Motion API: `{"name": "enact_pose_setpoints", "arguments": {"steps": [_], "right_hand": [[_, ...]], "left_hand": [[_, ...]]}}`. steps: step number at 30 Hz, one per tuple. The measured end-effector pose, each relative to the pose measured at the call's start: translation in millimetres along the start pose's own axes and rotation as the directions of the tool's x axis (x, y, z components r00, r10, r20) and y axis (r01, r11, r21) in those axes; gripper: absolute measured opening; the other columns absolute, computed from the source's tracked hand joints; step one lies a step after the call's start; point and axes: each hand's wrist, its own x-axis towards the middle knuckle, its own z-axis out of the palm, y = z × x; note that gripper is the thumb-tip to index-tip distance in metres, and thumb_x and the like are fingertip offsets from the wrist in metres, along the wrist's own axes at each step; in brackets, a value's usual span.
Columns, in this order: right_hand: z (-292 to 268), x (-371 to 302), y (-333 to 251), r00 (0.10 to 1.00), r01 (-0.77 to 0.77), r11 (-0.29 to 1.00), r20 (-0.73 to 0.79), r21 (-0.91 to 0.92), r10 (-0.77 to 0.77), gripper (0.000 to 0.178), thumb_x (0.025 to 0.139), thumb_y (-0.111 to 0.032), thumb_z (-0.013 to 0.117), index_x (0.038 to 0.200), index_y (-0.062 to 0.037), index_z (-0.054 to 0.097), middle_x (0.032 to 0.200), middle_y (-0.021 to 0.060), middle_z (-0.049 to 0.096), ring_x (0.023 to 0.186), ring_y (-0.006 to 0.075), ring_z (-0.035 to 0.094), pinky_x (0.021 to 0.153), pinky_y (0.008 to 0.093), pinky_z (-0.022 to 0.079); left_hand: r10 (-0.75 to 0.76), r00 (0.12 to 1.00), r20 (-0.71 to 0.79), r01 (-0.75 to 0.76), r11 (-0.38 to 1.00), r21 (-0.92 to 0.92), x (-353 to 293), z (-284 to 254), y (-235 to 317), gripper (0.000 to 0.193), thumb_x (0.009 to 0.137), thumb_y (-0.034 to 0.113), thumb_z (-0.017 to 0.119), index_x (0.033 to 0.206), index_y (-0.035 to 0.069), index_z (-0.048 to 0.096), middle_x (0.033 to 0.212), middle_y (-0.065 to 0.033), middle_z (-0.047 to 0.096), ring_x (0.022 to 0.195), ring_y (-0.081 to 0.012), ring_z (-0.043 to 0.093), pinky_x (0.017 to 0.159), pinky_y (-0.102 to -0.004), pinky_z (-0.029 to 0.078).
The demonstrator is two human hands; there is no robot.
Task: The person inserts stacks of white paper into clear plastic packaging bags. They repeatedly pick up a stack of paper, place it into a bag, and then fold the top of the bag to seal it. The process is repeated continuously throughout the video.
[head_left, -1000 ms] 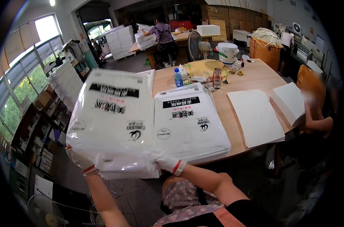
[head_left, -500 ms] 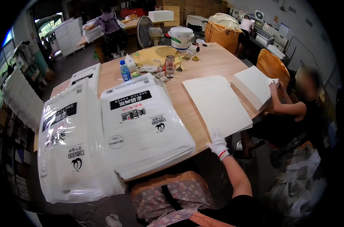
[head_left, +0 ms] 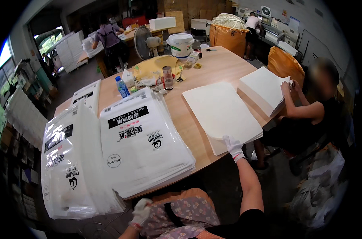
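Note:
My right hand (head_left: 234, 148), in a white glove, is at the near edge of a stack of large off-white paper sheets (head_left: 220, 107). Its fingers are closed on that edge, where the near left corner of the top paper curls up and shows sheets beneath. My left hand (head_left: 141, 212), also gloved, hangs over my lap below the table's front edge, apart from the table. It is slightly blurred, and how its fingers are set is unclear. Left of the paper stack lies a pile of clear printed plastic sleeves (head_left: 145, 139), with another sleeve pile (head_left: 69, 163) farther left.
A co-worker (head_left: 308, 107) sits at the right, hands on another paper stack (head_left: 264, 87). Toward the back of the table (head_left: 181, 115) stand a blue-capped bottle (head_left: 122, 87), a glass tumbler (head_left: 167, 78), scissors (head_left: 180, 76), a white bucket (head_left: 180, 46) and a fan (head_left: 143, 43).
My right hand has moved onto the stack's near edge, and the paper's corner is now curled up. My left hand has come into view at the bottom. The view has shifted slightly.

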Motion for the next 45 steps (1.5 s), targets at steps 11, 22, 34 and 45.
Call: {"name": "enact_pose_setpoints", "arguments": {"steps": [11,22,34,45], "right_hand": [[-169,-76,-186,0.837,0.329,0.766,0.205,0.553,-0.507,0.021,0.086,-0.027,0.054,0.100,-0.0117,0.058,0.086,0.0090,0.057,0.075,0.0267,0.056,0.071,0.0436,0.047],[-80,-163,-156,0.736,-0.584,-0.039,0.550,0.811,0.396,0.034,0.089,-0.029,0.058,0.111,-0.0019,0.060,0.098,0.0095,0.065,0.088,0.0146,0.060,0.078,0.0282,0.047],[-153,-141,-189,0.888,-0.439,0.547,0.252,0.712,0.385,0.031,0.077,-0.017,0.071,0.099,0.0018,0.062,0.087,0.0102,0.068,0.073,0.0171,0.064,0.066,0.0303,0.051],[-199,-98,-267,0.723,0.055,0.998,0.689,0.023,-0.056,0.038,0.076,-0.046,0.060,0.085,-0.0102,0.069,0.084,0.0176,0.064,0.073,0.0362,0.062,0.063,0.0432,0.049]], "left_hand": [[-0.171,0.755,0.633,0.496,0.781,-0.380,190,150,132,0.042,0.078,0.017,0.052,0.117,0.002,0.050,0.097,-0.0089,0.055,0.090,-0.0199,0.053,0.082,-0.0333,0.047],[0.085,0.718,0.691,-0.539,0.696,0.475,57,149,159,0.089,0.078,0.058,0.056,0.140,0.001,0.028,0.143,-0.0218,0.028,0.129,-0.0398,0.033,0.100,-0.0499,0.031],[-0.027,0.996,-0.089,0.081,0.731,0.677,182,-35,-27,0.035,0.082,0.036,0.057,0.109,0.013,0.057,0.082,-0.0125,0.064,0.088,-0.0238,0.059,0.076,-0.0353,0.048],[-0.026,0.995,0.099,0.102,0.315,-0.944,319,-54,40,0.015,0.091,0.015,0.047,0.079,0.009,0.054,0.072,0.0015,0.051,0.062,-0.0117,0.048,0.065,-0.0298,0.046]]}}
